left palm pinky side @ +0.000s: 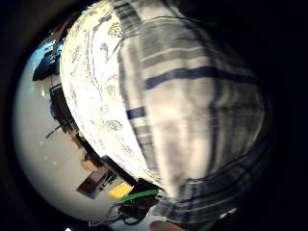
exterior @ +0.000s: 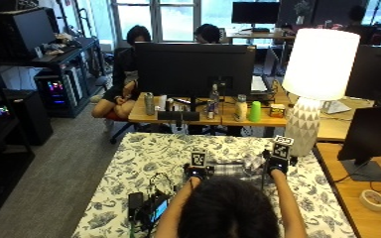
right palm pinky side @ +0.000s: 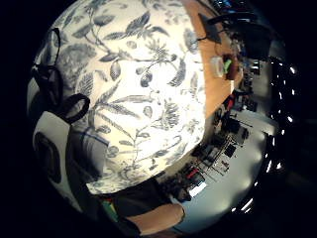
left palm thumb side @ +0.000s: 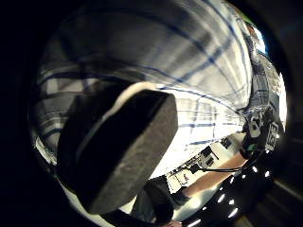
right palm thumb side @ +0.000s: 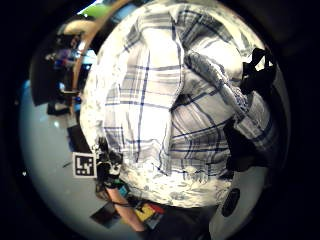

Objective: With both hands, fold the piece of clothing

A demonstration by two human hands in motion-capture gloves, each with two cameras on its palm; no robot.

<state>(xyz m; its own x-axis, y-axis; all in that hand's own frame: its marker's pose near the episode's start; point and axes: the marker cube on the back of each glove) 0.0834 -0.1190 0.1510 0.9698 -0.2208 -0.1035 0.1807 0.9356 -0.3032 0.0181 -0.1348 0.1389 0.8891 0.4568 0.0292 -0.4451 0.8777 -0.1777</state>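
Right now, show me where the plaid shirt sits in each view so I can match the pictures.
Outside view: shirt between the two hands, mostly hidden by the head.
Left little finger view: shirt fills most of the picture, lying on the tablecloth.
Left thumb view: shirt behind a dark fingertip.
Right little finger view: only a plaid corner.
Right thumb view: shirt across the middle.
Shared landmark: the floral tablecloth.
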